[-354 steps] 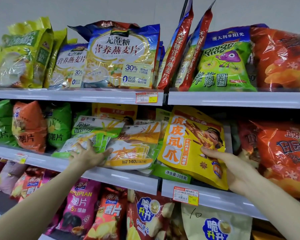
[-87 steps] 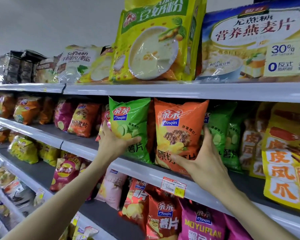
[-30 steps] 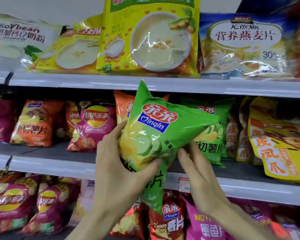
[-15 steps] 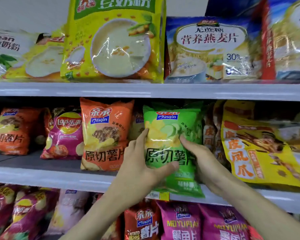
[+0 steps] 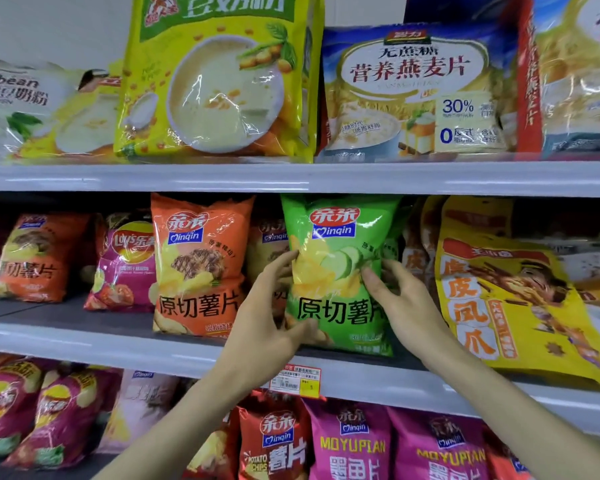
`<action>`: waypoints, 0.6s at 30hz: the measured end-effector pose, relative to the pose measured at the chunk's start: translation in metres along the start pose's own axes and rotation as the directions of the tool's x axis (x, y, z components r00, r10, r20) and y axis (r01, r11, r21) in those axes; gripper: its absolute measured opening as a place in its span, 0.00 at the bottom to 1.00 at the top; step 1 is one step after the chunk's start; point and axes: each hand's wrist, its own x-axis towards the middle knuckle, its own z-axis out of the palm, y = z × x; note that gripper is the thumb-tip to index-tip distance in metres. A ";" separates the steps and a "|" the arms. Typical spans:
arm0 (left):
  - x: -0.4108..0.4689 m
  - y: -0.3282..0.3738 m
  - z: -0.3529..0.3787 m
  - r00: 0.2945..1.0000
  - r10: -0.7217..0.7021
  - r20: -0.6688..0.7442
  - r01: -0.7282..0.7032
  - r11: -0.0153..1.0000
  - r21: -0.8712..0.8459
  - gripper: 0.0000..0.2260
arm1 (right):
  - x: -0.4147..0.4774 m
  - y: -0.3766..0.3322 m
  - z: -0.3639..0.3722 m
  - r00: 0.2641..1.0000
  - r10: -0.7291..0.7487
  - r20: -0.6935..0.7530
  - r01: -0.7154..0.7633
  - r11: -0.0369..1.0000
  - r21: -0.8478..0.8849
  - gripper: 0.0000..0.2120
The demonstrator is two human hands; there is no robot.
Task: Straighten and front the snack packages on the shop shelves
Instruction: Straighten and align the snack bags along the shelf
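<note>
Nearest, at the bottom: a red chip bag [image 5: 274,441] and magenta chip bags [image 5: 354,445] on the lowest shelf, fronts facing out. Just above them, a price tag [image 5: 297,381] clipped to the edge of the middle shelf [image 5: 84,348]. Reaching up from below, two bare forearms.

Left hand [image 5: 264,327] at the left edge of the green chip bag [image 5: 340,271], fingers spread, thumb pressed on the lower front, the others running up along the side. Right hand [image 5: 406,306] on the bag's right edge, thumb on the front beside the printed cucumber slices, other fingers curled round behind, tips hidden.

Green chip bag upright on the middle shelf, front outward, gripped between both hands, base just behind the shelf edge. To its left, across a gap, an orange chip bag [image 5: 198,265], also upright and facing out; farther left and set deeper, a pink bag [image 5: 125,265]. Right of the green bag, a yellow pouch [image 5: 499,306] leaning forward over the edge.

Farthest, up on the top shelf [image 5: 291,178]: a yellow-green soy powder bag [image 5: 215,81] and a blue oat bag [image 5: 413,91], side by side.
</note>
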 end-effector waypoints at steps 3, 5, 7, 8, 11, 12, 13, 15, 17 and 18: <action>-0.007 -0.003 0.001 1.000 -0.014 0.027 0.012 0.998 0.059 0.41 | -0.007 0.008 -0.003 0.999 0.025 0.038 -0.024 0.999 -0.031 0.23; -0.010 -0.004 0.000 1.000 -0.022 0.016 0.021 0.996 0.083 0.41 | -0.011 0.013 -0.005 0.998 0.052 0.035 -0.050 0.998 -0.039 0.18; -0.012 -0.003 -0.001 0.999 -0.045 0.007 0.044 0.994 0.099 0.40 | -0.015 0.015 -0.007 0.998 0.054 0.017 -0.052 0.997 -0.057 0.19; -0.014 -0.004 -0.002 0.999 -0.051 0.003 0.050 0.992 0.120 0.40 | -0.019 0.014 -0.008 0.999 0.035 0.008 -0.034 0.996 -0.080 0.20; -0.018 -0.002 -0.005 0.998 -0.056 0.002 0.055 0.982 0.182 0.39 | -0.029 0.013 -0.014 0.998 -0.061 -0.004 0.060 0.981 -0.186 0.24; -0.018 -0.001 -0.006 0.998 -0.058 -0.001 0.057 0.979 0.195 0.38 | -0.032 0.012 -0.015 0.996 -0.086 -0.004 0.083 0.973 -0.216 0.26; -0.019 0.000 -0.007 0.998 -0.059 -0.007 0.060 0.976 0.208 0.37 | -0.035 0.012 -0.017 0.995 -0.102 -0.003 0.099 0.965 -0.242 0.27; -0.020 0.003 -0.008 0.998 -0.062 -0.015 0.064 0.970 0.233 0.36 | -0.044 0.009 -0.019 0.991 -0.130 -0.007 0.123 0.950 -0.286 0.29; -0.022 0.006 -0.007 0.998 -0.059 -0.020 0.062 0.968 0.245 0.35 | -0.053 0.005 -0.023 0.986 -0.169 -0.009 0.158 0.937 -0.312 0.28; -0.023 0.008 -0.007 0.998 -0.055 -0.020 0.058 0.966 0.254 0.35 | -0.058 0.003 -0.024 0.981 -0.194 -0.007 0.182 0.930 -0.320 0.27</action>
